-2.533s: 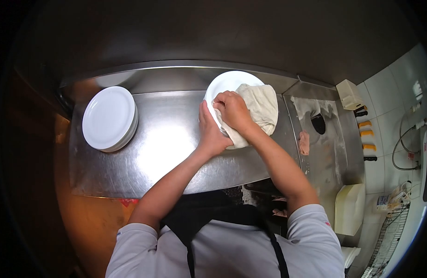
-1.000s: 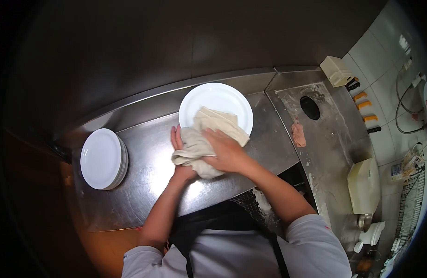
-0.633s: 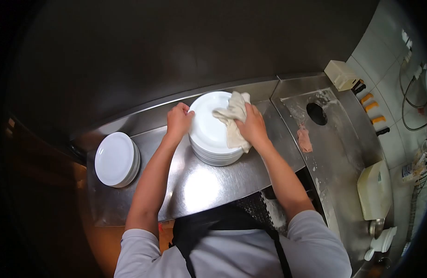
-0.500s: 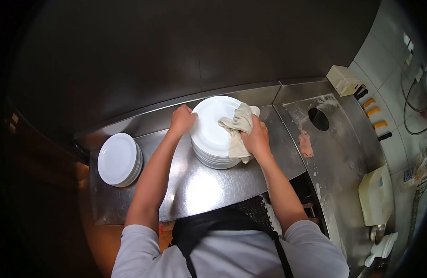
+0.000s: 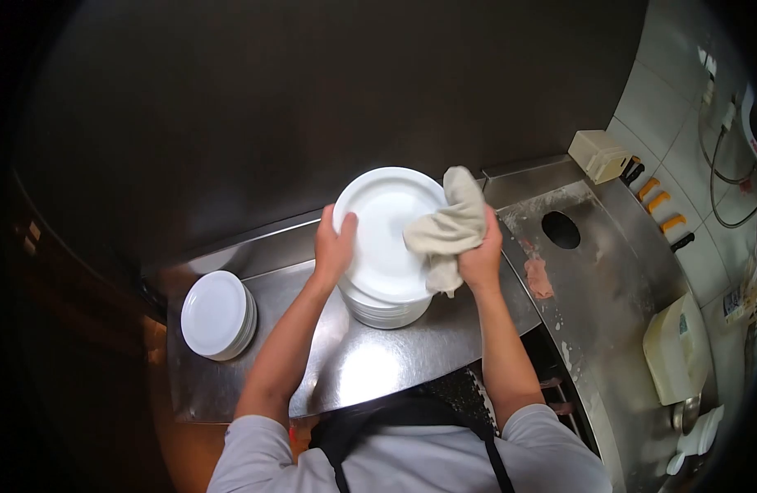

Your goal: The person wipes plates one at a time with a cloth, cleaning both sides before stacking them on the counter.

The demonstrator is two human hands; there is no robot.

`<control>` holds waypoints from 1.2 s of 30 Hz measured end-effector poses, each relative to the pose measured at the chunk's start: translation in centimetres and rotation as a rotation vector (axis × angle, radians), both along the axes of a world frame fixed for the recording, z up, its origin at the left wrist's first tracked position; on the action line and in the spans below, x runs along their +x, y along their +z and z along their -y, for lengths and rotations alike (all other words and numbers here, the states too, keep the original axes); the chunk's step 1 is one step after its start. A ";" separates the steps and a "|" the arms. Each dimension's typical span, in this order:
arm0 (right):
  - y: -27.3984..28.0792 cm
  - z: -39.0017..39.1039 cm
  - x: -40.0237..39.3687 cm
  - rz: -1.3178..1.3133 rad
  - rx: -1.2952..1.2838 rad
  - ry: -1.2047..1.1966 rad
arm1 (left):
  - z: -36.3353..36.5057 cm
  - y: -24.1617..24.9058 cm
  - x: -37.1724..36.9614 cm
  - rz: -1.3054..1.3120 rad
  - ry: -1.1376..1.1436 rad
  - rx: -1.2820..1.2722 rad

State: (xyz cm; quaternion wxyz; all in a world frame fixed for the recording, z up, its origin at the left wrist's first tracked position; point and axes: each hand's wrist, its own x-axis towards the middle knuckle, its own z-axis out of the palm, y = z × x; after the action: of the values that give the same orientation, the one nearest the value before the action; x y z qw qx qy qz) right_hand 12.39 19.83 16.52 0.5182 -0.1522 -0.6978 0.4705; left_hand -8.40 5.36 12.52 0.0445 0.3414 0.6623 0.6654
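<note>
A white plate (image 5: 386,238) is held over a stack of white plates (image 5: 386,314) on the steel counter (image 5: 296,361). My left hand (image 5: 335,246) grips its left rim, thumb on top and fingers underneath. My right hand (image 5: 483,255) is closed round a cream cloth (image 5: 448,226), which lies over the plate's right side. The plate's right rim is hidden by the cloth. A smaller stack of white plates (image 5: 217,315) stands at the left of the counter.
To the right are a steel sink surface (image 5: 592,312) with a round dark hole (image 5: 561,230) and a pinkish scrap (image 5: 538,278). A beige box (image 5: 598,156), knives with orange and black handles (image 5: 659,201) and a pale container (image 5: 674,349) line the right edge.
The top plate has come up off the stack, with my left hand now gripping its rim. My right hand and the cloth have shifted slightly right. The view has moved a little.
</note>
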 end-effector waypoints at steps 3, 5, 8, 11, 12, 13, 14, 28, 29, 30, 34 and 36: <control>0.1 -1.2 0.9 -0.323 -0.907 0.650 | 0.2 -0.1 2.4 0.100 -0.192 0.124; -2.2 -0.1 -1.1 -0.296 -0.980 0.640 | -0.2 0.3 5.4 0.131 -0.243 0.128; -6.9 5.5 -4.0 -0.293 -0.940 0.508 | 0.4 0.9 5.2 0.203 -0.088 0.201; -7.7 9.1 -2.8 -0.261 -0.800 0.426 | 3.2 1.7 1.8 0.248 0.010 0.268; -6.9 9.3 -2.0 -0.249 -0.739 0.414 | 4.7 1.6 0.5 0.252 0.016 0.274; -5.6 8.5 -1.3 -0.222 -0.683 0.426 | 5.8 1.1 -0.4 0.189 0.020 0.224; -4.0 7.3 -1.3 -0.204 -0.658 0.457 | 6.6 0.8 -0.2 0.210 -0.049 0.164; -10.1 14.9 -7.9 -0.081 -0.805 0.474 | 9.5 0.5 -2.5 0.163 0.440 0.282; -9.7 14.2 -8.1 -0.053 -0.749 0.436 | 9.6 0.4 -2.2 0.093 0.529 0.308; -8.2 13.5 -8.4 -0.099 -0.702 0.398 | 9.8 0.3 -1.5 0.068 0.532 0.334; -0.2 11.1 -7.9 -0.215 -0.486 0.287 | 12.8 -0.5 -1.1 0.069 0.165 0.534; 0.7 7.9 -6.9 0.006 -0.278 0.291 | 16.4 3.2 -2.3 0.174 -0.158 0.597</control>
State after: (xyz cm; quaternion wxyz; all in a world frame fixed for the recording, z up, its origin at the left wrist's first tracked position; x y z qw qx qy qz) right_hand 5.53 11.89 17.20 0.4165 -0.1211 -0.6424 0.6318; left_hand -10.74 -11.06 15.76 0.0505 0.3316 0.4029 0.8516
